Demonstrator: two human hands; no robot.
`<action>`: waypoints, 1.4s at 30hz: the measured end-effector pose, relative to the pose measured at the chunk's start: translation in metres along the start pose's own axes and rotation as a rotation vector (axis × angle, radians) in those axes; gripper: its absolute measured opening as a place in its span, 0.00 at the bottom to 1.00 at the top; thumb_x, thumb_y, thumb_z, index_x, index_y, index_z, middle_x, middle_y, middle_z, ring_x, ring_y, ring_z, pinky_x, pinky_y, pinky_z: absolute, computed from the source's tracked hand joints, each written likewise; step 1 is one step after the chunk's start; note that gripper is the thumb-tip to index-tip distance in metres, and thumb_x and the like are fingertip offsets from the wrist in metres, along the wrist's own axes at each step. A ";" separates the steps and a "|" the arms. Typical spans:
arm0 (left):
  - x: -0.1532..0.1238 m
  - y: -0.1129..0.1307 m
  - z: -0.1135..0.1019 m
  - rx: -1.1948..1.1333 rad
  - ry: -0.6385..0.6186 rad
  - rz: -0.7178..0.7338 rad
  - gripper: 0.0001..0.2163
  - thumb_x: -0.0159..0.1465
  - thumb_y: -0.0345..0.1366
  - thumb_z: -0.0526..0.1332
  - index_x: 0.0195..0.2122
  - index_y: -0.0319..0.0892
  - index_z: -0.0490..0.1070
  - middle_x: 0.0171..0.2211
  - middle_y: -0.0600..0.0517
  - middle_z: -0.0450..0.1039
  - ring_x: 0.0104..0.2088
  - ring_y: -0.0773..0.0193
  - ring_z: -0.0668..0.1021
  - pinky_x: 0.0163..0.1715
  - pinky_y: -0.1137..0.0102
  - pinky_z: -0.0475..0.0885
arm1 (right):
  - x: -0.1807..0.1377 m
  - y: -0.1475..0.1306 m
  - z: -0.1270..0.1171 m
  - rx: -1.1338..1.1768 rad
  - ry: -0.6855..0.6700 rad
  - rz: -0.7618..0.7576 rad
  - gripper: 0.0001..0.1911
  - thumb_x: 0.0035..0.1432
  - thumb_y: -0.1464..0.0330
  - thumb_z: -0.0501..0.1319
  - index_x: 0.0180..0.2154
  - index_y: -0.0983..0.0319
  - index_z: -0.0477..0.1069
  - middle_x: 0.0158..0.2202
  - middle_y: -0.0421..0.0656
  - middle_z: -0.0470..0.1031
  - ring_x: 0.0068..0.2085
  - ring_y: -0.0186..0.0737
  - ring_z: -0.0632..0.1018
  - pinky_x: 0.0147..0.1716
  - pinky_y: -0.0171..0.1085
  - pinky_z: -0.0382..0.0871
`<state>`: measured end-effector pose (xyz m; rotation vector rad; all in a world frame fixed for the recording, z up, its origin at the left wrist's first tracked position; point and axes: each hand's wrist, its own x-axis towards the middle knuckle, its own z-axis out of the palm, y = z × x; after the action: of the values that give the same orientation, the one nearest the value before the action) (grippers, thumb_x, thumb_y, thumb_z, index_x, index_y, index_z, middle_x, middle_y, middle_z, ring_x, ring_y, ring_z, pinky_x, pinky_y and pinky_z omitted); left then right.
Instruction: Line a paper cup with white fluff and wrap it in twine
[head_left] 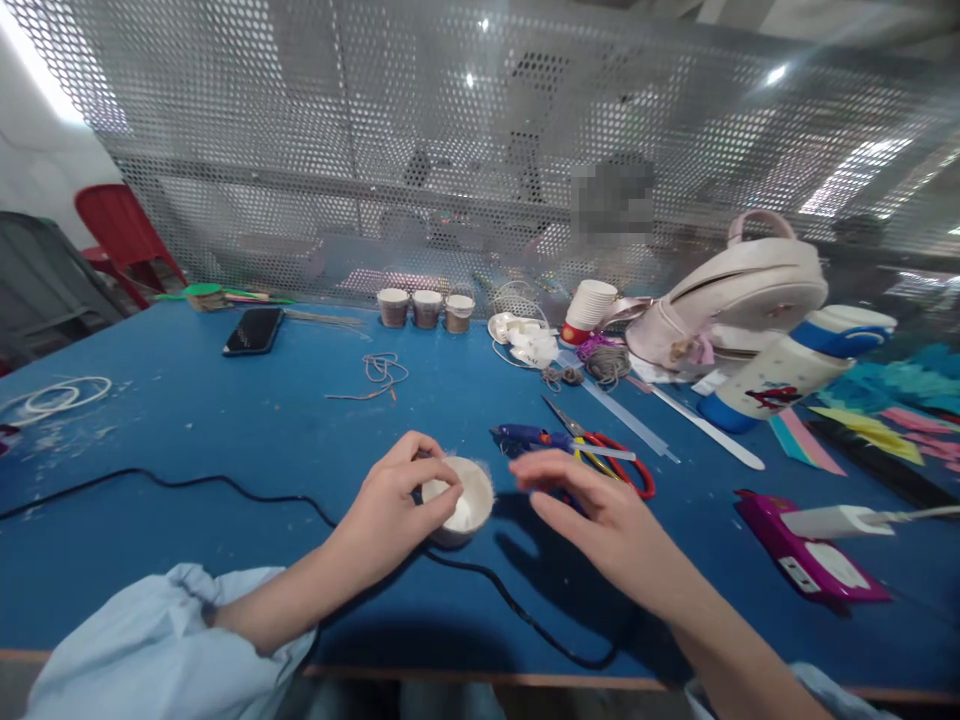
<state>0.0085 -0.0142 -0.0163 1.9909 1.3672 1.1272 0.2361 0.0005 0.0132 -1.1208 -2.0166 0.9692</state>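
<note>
Because I work from a distance, I judge the cup point(469, 512) by its place: near the front edge of the table point(247, 425), mouth up, between the hands. The left hand point(401, 495) is at its left side, apparently touching, thumb and forefinger tips close together over the mouth — I cannot tell whether they pinch anything — and I take this as steadying. The right hand point(596, 505) hangs apart, seemingly bare, its fingers bent side by side, thumb spread away. Just beyond it lie the glue gun point(531, 434) and scissors point(611, 440), probably for an easy reach. Three cups point(427, 310) stand by the mesh point(300, 120), perhaps to be out of the way.
</note>
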 end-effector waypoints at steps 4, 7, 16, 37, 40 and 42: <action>-0.004 0.002 -0.001 0.048 -0.037 0.006 0.07 0.61 0.31 0.59 0.31 0.44 0.77 0.38 0.49 0.67 0.40 0.63 0.74 0.38 0.70 0.69 | -0.023 0.021 -0.038 -0.271 -0.151 0.237 0.15 0.61 0.57 0.55 0.29 0.58 0.73 0.27 0.40 0.75 0.28 0.39 0.75 0.28 0.37 0.65; -0.008 0.004 -0.001 0.113 -0.058 0.023 0.08 0.62 0.33 0.58 0.33 0.46 0.78 0.39 0.49 0.67 0.40 0.63 0.73 0.38 0.69 0.70 | -0.014 0.039 -0.051 -0.516 -0.036 0.279 0.16 0.59 0.55 0.56 0.27 0.58 0.71 0.22 0.40 0.73 0.24 0.39 0.71 0.24 0.37 0.60; -0.010 0.003 -0.003 0.174 -0.184 0.048 0.11 0.65 0.35 0.54 0.40 0.48 0.77 0.57 0.45 0.61 0.52 0.53 0.70 0.49 0.57 0.69 | 0.032 0.056 -0.030 -0.456 -0.055 0.194 0.14 0.58 0.56 0.57 0.38 0.58 0.74 0.33 0.42 0.78 0.31 0.42 0.77 0.29 0.37 0.65; 0.026 0.011 -0.031 0.084 -0.340 0.045 0.11 0.58 0.22 0.52 0.30 0.41 0.72 0.42 0.51 0.71 0.41 0.65 0.74 0.42 0.70 0.67 | 0.043 0.058 -0.005 -0.319 0.046 0.226 0.13 0.53 0.60 0.56 0.25 0.63 0.71 0.21 0.39 0.68 0.25 0.38 0.68 0.24 0.35 0.58; 0.033 0.014 -0.034 0.098 -0.441 0.135 0.11 0.59 0.21 0.52 0.32 0.40 0.71 0.38 0.51 0.72 0.40 0.66 0.74 0.42 0.71 0.66 | 0.043 0.057 -0.005 -0.308 0.048 0.214 0.13 0.52 0.60 0.57 0.24 0.62 0.69 0.21 0.38 0.67 0.25 0.38 0.68 0.24 0.35 0.59; 0.038 0.015 -0.035 0.118 -0.508 0.176 0.10 0.60 0.21 0.53 0.33 0.40 0.71 0.37 0.51 0.73 0.38 0.66 0.74 0.41 0.72 0.66 | 0.043 0.058 -0.005 -0.298 0.050 0.205 0.12 0.52 0.61 0.57 0.24 0.62 0.69 0.22 0.39 0.69 0.26 0.38 0.69 0.25 0.35 0.60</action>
<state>-0.0059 0.0124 0.0281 2.3099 1.0253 0.5508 0.2460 0.0610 -0.0249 -1.5206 -2.0817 0.7431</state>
